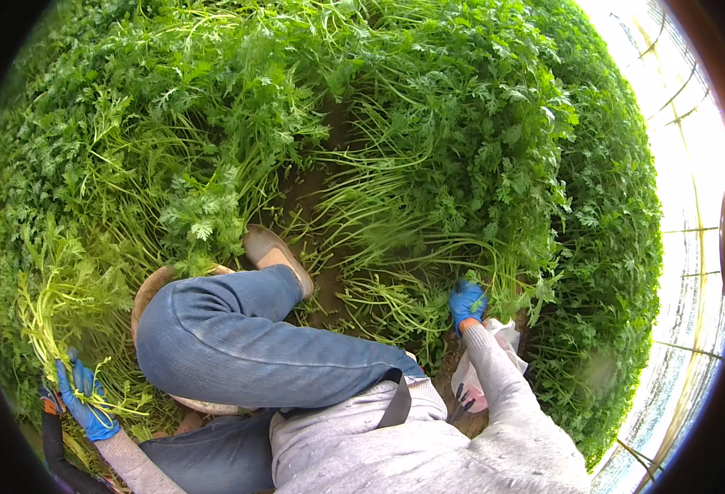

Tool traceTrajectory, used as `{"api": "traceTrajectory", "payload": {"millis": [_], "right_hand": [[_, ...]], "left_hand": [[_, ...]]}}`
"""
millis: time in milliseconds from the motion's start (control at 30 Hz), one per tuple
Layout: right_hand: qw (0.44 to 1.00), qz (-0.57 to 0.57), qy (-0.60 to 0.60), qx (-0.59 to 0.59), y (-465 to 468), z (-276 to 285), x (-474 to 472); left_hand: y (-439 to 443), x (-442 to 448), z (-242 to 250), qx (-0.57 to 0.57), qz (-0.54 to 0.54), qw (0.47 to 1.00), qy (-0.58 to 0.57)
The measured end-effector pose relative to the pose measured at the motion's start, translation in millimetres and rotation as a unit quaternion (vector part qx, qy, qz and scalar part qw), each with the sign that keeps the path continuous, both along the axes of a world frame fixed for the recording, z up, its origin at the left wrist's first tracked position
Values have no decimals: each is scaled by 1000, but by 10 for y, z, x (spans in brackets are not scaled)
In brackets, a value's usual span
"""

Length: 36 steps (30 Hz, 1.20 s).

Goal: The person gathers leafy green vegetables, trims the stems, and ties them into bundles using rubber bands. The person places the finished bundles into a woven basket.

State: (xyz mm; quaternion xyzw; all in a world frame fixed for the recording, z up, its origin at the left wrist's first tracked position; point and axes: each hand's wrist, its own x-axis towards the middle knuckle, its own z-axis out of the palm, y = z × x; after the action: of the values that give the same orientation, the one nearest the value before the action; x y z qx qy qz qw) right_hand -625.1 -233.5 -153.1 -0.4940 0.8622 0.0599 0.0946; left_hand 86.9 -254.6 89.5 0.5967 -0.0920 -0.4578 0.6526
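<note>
My left hand (pixel 83 395), in a blue glove, is closed round the stems of a bunch of leafy greens (pixel 44 309) at the lower left. Its leaves point up and away over the standing plants. At the right, my right hand (pixel 467 301), also in a blue glove, is at the base of the feathery-leaved plants (pixel 510 272). Whether its fingers hold any stems cannot be made out. Just below that hand, partly under my sleeve, lies a white and pink plastic bag (pixel 473 386). Cut or fallen stems (pixel 393 302) lie left of the right hand.
Dense greens (pixel 449 123) stand on both sides of a narrow strip of bare soil (pixel 304 191). My shoe (pixel 276 253) rests on this strip. A round, pale-rimmed object (pixel 146 296) is under my bent leg. Another person's gloved hand (pixel 51 401) and dark sleeve (pixel 57 447) are beside my left hand.
</note>
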Motion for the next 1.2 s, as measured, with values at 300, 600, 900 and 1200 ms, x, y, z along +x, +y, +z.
{"api": "traceTrajectory", "payload": {"millis": [300, 600, 900, 1200], "right_hand": [[583, -501, -616, -174, -660, -1040, 538], [458, -474, -707, -255, -670, -1270, 722], [597, -393, -676, -182, -618, -1106, 828], [517, -352, -740, -247, -194, -622, 758]], "left_hand": [[35, -5, -88, 2, 1, 1000, -20], [13, 9, -156, 32, 8, 999, -35], [6, 18, -197, 20, -30, 999, -28], [14, 7, -157, 35, -15, 999, -35]]}}
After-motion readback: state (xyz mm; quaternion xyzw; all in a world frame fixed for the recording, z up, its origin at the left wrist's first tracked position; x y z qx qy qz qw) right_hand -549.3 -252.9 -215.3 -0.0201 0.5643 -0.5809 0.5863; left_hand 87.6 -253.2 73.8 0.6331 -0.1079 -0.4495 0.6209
